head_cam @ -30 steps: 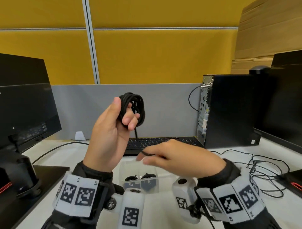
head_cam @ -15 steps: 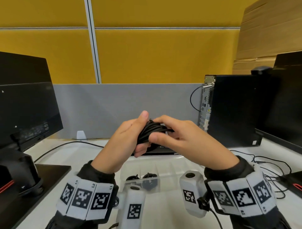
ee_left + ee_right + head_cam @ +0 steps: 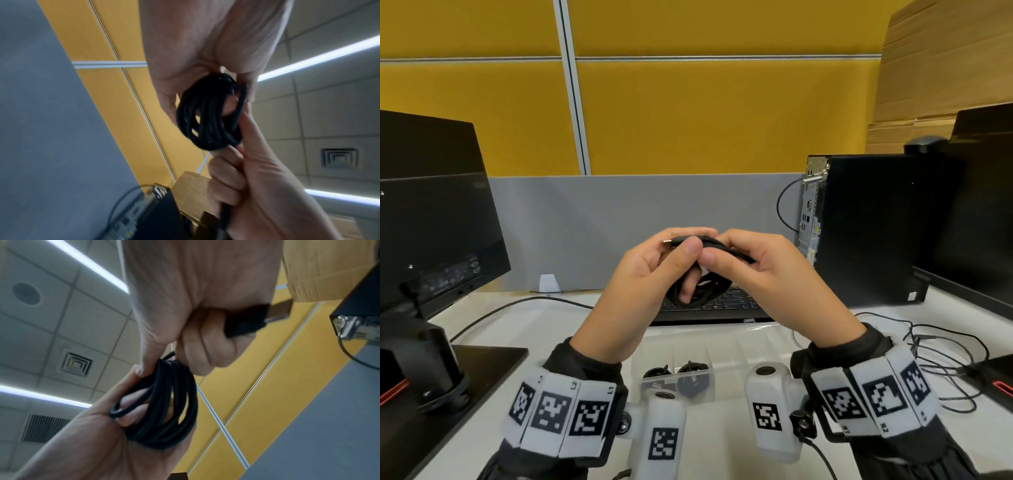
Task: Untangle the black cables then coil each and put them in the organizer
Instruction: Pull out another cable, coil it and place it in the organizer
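Observation:
A coiled black cable (image 3: 702, 291) hangs between both hands above the keyboard, also seen as a coil (image 3: 211, 113) and a coil (image 3: 164, 410) in the wrist views. My left hand (image 3: 654, 270) holds the coil with fingers through its loops. My right hand (image 3: 750, 263) grips the cable's end, and a USB plug (image 3: 273, 313) sticks out of its fist. A small metal connector tip (image 3: 669, 242) shows by my left thumb. The clear plastic organizer (image 3: 722, 346) lies on the desk below, with two black coiled cables (image 3: 678, 371) in its near compartments.
A black keyboard (image 3: 722, 308) lies behind the organizer. A monitor (image 3: 431, 222) stands at the left, a PC tower (image 3: 866, 229) and another monitor (image 3: 979, 205) at the right. Loose thin cables (image 3: 935, 356) trail over the desk's right side.
The left hand has come down from head height with the coil. The right hand rose from the desk to meet it and now grips the cable's end beside the coil.

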The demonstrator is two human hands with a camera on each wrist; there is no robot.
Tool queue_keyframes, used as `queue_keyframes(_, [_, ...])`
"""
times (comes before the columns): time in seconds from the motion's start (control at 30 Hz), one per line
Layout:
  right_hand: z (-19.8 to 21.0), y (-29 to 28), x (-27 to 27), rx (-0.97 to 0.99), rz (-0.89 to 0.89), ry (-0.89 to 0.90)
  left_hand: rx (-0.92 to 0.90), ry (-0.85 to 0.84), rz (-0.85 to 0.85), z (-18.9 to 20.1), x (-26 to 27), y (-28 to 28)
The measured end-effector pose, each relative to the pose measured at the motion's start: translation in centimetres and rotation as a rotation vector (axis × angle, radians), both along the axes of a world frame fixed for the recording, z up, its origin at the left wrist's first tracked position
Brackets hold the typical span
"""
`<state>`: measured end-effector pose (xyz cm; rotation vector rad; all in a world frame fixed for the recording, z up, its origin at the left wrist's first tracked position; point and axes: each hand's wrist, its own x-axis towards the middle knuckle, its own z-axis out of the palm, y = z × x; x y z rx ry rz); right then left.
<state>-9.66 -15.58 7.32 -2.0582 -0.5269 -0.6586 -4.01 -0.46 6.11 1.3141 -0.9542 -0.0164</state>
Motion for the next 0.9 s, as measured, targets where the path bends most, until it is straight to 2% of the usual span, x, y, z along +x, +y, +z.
queue_keyframes(0.17, [-0.1, 0.2, 0.1, 0.000, -0.116, 0.065, -0.102, 0.191, 0.096, -0.3, -0.5, -1.1])
queue_keyframes(0.27, [0.3, -0.5, -0.6, -0.169, -0.162, 0.075, -0.125, 0.238, 0.149, -0.3, -0.3, -1.3])
queue_keyframes(0.4, [0.6, -2.2, -1.1, -0.383, -0.348, -0.077, -0.182, 0.271, 0.173, -0.1, -0.1, -1.2])
queue_keyframes(0.5, [-0.1, -2.9, -0.2, -0.521, -0.584, -0.298, -0.213, 0.293, 0.144, -0.2, 0.0, -1.2])
queue_keyframes(0.53, [-0.3, -2.9, 0.1, -0.509, -0.646, -0.360, -0.225, 0.309, 0.117, -0.3, -0.1, -1.2])
queue_keyframes(0.6, [-0.6, -2.7, 0.8, -0.372, -0.636, -0.385, -0.242, 0.329, 0.054, -0.3, -0.3, -1.3])
queue_keyframes(0.67, [-0.7, -2.4, 1.4, -0.160, -0.512, -0.330, -0.229, 0.318, 0.013, -0.3, -0.5, -1.4])
queue_keyframes(0.8, [-1.1, -1.2, 2.0, 0.381, -0.150, -0.060, -0.174, 0.243, 0.042, -0.3, -0.8, -1.6])
queue_keyframes(0.9, [-1.5, -0.4, 2.3, 0.645, 0.045, 0.127, -0.155, 0.220, 0.124, -0.3, -0.8, -1.6])
